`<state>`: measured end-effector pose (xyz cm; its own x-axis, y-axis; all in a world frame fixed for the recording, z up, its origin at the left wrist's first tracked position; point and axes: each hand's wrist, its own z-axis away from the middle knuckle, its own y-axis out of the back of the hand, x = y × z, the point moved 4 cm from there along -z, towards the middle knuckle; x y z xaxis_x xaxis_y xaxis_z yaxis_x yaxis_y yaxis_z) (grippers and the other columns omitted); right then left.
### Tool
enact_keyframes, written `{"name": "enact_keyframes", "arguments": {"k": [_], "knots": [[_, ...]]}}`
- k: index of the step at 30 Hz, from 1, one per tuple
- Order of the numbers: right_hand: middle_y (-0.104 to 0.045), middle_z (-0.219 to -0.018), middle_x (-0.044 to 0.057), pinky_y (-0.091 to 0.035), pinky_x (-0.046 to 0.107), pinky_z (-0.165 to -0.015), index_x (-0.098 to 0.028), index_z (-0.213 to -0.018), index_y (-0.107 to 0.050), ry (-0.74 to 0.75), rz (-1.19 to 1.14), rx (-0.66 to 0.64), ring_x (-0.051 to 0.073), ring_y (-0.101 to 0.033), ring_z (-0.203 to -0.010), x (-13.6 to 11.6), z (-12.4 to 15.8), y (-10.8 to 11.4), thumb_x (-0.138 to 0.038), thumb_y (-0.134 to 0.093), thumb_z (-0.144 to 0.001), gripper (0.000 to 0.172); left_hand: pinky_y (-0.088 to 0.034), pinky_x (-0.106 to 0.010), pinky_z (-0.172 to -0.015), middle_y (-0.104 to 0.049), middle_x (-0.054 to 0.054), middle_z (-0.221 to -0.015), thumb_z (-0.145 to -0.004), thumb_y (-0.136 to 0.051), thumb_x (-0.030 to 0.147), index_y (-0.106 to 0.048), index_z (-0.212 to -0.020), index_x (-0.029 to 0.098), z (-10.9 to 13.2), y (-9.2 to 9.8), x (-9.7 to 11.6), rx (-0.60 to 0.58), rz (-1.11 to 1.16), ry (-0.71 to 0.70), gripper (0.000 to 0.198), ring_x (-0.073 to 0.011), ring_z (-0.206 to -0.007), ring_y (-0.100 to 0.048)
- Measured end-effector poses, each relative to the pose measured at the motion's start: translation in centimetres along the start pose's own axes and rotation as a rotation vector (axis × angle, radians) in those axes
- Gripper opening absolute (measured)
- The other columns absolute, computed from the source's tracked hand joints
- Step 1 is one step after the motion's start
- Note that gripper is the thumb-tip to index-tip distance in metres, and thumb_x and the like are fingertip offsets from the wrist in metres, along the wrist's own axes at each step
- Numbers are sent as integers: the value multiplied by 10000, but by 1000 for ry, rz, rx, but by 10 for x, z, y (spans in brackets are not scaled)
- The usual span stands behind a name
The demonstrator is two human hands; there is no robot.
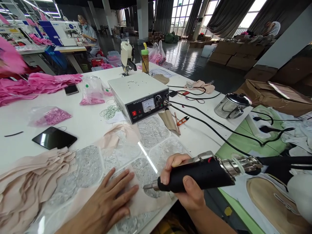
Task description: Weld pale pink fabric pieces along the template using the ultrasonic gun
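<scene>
Head view: left hand (pixel 112 195) lies flat on pale cloth (pixel 146 203), grip spread out, clasping nothing. Right hand (pixel 192 196) has its grip wrapped round black tool (pixel 197 177), tip at the cloth's curved edge. Cloth sits on patterned mat (pixel 89 165) on the bench (pixel 200 136). Looks partway: curve is there, but tip at the edge suggests this piece isn't finished. Cloth pile (pixel 31 182) at left: can't tell if done or waiting.
</scene>
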<state>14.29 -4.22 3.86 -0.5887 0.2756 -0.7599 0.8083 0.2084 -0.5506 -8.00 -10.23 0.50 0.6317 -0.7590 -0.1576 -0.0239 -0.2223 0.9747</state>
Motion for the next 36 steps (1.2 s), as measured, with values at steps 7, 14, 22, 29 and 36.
{"name": "enact_keyframes", "arguments": {"k": [7,14,22,29,36], "knots": [[-570,-857,-1,-505,298,-517,-239,-957,-601,11,-3,-45,116,-603,-537,9,-4,-8,-437,-624,-852,225,-20,-507,-1235,-346,-49,-1601,-1060,-407,383,-387,-1523,256,0,-2,3,8,37,23,481,-278,-1495,-253],[-572,-868,2,-501,286,-512,-246,-982,-593,26,5,-86,108,-591,-540,13,-5,-12,-431,-604,-879,211,-43,-508,-1236,-374,-42,-1587,-1069,-384,366,-422,-1503,263,0,-1,3,45,62,54,448,-274,-1486,-277],[-595,-852,-2,-511,297,-537,-252,-970,-572,56,68,-149,115,-605,-549,19,-7,-15,-394,-592,-896,162,-24,-521,-1238,-389,-63,-1578,-1042,-458,393,-442,-1492,246,1,-3,1,41,55,17,474,-280,-1474,-308],[-564,-855,7,-493,288,-514,-235,-962,-623,12,-10,-22,119,-604,-557,-8,-2,-1,-435,-609,-857,226,-3,-523,-1238,-401,-41,-1572,-1052,-420,428,-404,-1511,286,8,-3,-13,23,18,11,480,-252,-1470,-323],[-547,-857,8,-497,307,-498,-263,-987,-624,-6,45,-23,123,-591,-549,-20,19,10,-462,-598,-863,236,-264,-519,-1209,-420,-79,-1557,-1061,-411,252,-405,-1510,233,6,10,-4,95,118,160,449,-269,-1461,-342]]}}
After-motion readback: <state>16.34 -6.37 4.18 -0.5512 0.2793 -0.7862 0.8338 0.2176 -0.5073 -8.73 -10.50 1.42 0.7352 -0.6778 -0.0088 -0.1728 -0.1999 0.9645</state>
